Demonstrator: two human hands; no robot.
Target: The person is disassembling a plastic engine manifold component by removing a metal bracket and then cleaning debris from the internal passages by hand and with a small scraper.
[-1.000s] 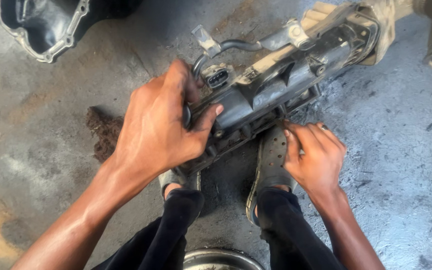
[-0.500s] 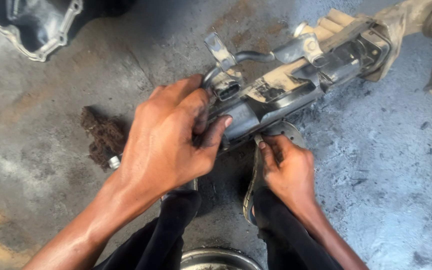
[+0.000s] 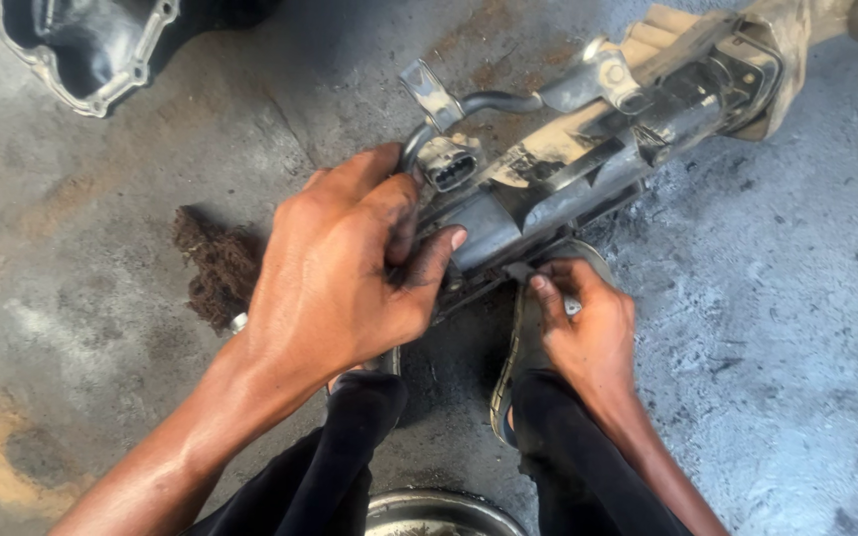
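The stained concrete floor (image 3: 767, 298) carries everything in view, and the long, grimy engine part (image 3: 588, 169) of dark plastic and metal lies slanted across it, running up and away from the fingertips toward the upper right. The left hand (image 3: 345, 278) is clamped over the near end of that part: its fingers (image 3: 369, 174) curl together over the top edge, just below the bent metal pipe (image 3: 479, 104), while the thumb presses against the side face, with the small grey connector socket (image 3: 449, 167) just beyond the knuckles. The right hand (image 3: 588, 328) sits lower, under the part's bottom edge, its thumb and forefinger drawn together in a pinch on something small and dark there; whether that is a clip, a fastener or a tab cannot be told. The part appears still in one piece, with its brackets and pipe attached, so the work judged from this view is at an early or middle stage, with the lower-edge fitting under attention and not yet visibly free. Left of the left wrist lies a brown clump of fibrous debris (image 3: 215, 263). Well beyond the fingers, at upper left, rests a dark metal cover (image 3: 81, 50) with a bolted flange. Worn sandals (image 3: 523, 342) sit beneath the hands, and the rim of a round metal bowl (image 3: 439, 511) shows between the knees.
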